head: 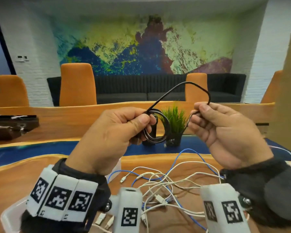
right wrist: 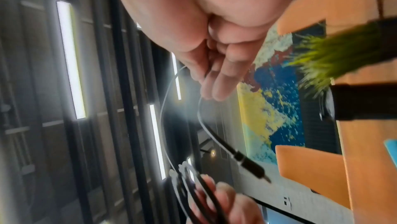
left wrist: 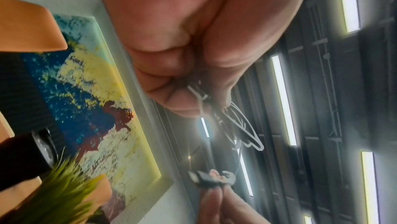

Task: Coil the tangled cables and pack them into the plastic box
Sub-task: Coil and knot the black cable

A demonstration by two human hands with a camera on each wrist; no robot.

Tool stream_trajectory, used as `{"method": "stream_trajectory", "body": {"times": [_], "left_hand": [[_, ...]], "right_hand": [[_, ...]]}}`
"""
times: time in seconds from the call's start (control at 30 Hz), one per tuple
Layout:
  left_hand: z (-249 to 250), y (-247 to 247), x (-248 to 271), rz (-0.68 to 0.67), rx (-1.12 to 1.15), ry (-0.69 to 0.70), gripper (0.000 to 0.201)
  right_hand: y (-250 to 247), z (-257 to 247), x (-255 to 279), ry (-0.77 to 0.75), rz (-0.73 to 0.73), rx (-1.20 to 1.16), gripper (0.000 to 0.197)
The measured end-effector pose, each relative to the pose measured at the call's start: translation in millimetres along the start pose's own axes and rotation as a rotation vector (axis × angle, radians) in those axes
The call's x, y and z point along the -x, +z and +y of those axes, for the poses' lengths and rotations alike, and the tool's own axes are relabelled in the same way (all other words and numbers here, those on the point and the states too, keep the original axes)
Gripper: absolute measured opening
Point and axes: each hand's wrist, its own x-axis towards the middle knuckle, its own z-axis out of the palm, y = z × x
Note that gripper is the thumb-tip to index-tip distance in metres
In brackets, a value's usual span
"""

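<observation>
My left hand (head: 142, 122) is raised above the table and grips a small coil of black cable (head: 155, 138) between thumb and fingers. From the coil the cable arcs up and over to my right hand (head: 196, 113), which pinches it near its free end. In the right wrist view the black plug (right wrist: 251, 166) hangs free below my fingers (right wrist: 217, 81). The left wrist view shows the coil (left wrist: 242, 125) sticking out of my closed fingers (left wrist: 178, 98). A tangle of white and blue cables (head: 166, 182) lies on the table below. The clear plastic box (head: 8, 216) shows at lower left, mostly hidden by my left wrist.
A potted green plant (head: 174, 121) and a black cylinder (head: 152, 132) stand on the table just behind my hands. A tall cardboard box (head: 286, 98) rises at the right, and a dark case (head: 12, 123) lies at the far left. Orange chairs (head: 76, 84) line the far side.
</observation>
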Motion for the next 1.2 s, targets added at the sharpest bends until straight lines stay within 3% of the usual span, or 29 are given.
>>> {"method": "stream_trajectory", "body": {"times": [0.27,0.47,0.57,0.6,0.77,0.87,1.0,1.07,1.2], "left_hand": [[-5.1,1.1,0.8,-0.089,0.044,-0.015,0.022],[-11.6,8.9,-1.9,-0.083,0.131,-0.029,0.02],[-12.0,13.1,-1.4,-0.096,0.253,-0.052,0.021],[-12.7,13.8,-2.1,-0.083,0.271,-0.042,0.021],[-18.9,10.9,-7.5,0.045,0.131,0.112,0.019],[-14.0,10.8,-4.8,0.085,-0.043,0.193,0.018],[-11.7,10.2,-3.8,0.11,-0.185,0.241,0.019],[-13.6,5.8,-5.8,0.158,-0.23,0.216,0.017],[-18.7,-20.4,-8.9,0.286,-0.353,0.141,0.021]], "right_hand": [[9.1,10.4,2.2,0.181,0.075,-0.339,0.015],[14.8,18.7,2.8,0.399,0.014,-0.478,0.019],[9.9,26.9,1.3,0.468,-0.142,-0.51,0.062],[9.2,27.6,2.5,0.488,-0.225,-0.468,0.067],[11.7,28.3,17.2,0.516,-0.626,-0.237,0.032],[14.8,27.5,23.1,0.459,-0.694,-0.102,0.031],[15.6,23.4,21.8,0.308,-0.48,0.186,0.007],[9.9,21.2,15.4,0.156,-0.38,0.383,0.011],[-15.1,7.7,-1.2,-0.339,-0.137,1.152,0.016]]}}
